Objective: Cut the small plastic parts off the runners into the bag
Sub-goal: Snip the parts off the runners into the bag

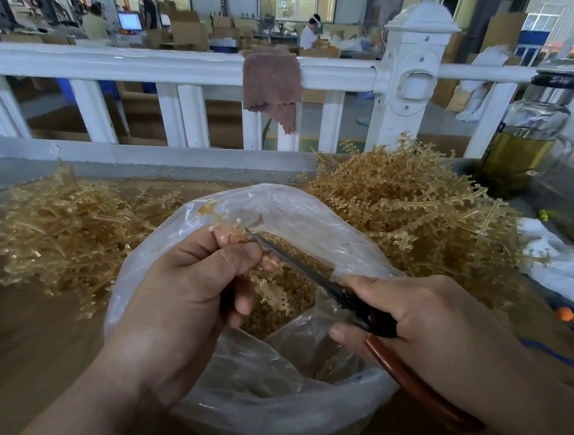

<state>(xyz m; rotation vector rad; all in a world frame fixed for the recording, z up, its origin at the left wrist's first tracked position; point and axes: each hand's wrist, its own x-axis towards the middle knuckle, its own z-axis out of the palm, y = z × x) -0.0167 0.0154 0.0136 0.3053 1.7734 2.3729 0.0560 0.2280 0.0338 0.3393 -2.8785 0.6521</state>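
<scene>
Lower ctr: clear plastic bag [281,405] sits open on the brown worktop [22,334], mouth up. A bed of loose amber small parts [283,285] lies inside.

L hand [184,284], left of ctr: fingers curled, pinching an amber runner [224,228] over the bag mouth. Runner's far end lies against the bag's rear film.

R hand [435,325], right of ctr: wrapped round the scissors [309,270]. One red-brown handle runs out toward the lower right. Blades close together, tip at the runner by the L fingertips; can't tell if fully shut.

Mid-frame: two heaps of amber runners flank the bag on the worktop. Left heap [61,227] is low and spread; right heap [409,220] is taller. White sheeting [563,266] at right edge. Glass bottle [525,133], upper right, dark cap, yellow-green liquid, stands behind the right heap.

Far: white railing [153,66] spans the frame behind the worktop, w/ a brown cloth [272,82] draped over the top rail at ctr. Beyond it, a factory hall: cardboard boxes [187,31], lit monitor [130,21] upper left, people at benches, windows on the far wall.
</scene>
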